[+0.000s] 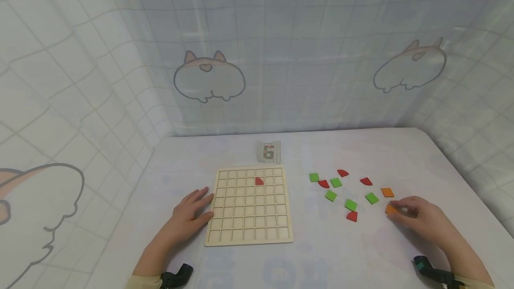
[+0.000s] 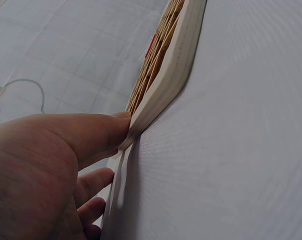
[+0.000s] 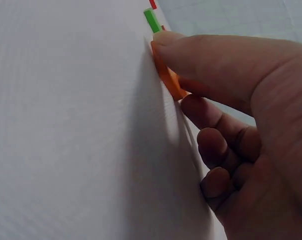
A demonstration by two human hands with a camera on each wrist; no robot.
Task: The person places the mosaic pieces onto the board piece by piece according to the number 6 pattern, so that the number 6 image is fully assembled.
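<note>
A pale wooden grid board [image 1: 249, 242] lies left of the middle of the table, with one red quarter-circle tile [image 1: 259, 181] in an upper cell. My left hand [image 1: 188, 217] rests at the board's left edge, fingers fairly straight; in the left wrist view the thumb [image 2: 98, 131] touches the board's side. Over at the right, my right hand [image 1: 425, 220] pinches an orange square tile [image 3: 167, 80] between thumb and fingers, close over the table. A second orange tile [image 1: 387, 192] lies just beyond that hand.
Several green square tiles [image 1: 351, 204] and red quarter-circle tiles [image 1: 352, 216] are scattered between the board and my right hand. Behind the board lies a small pattern card [image 1: 269, 152]. Tiled-print curtains [image 1: 289, 79] hang around the table.
</note>
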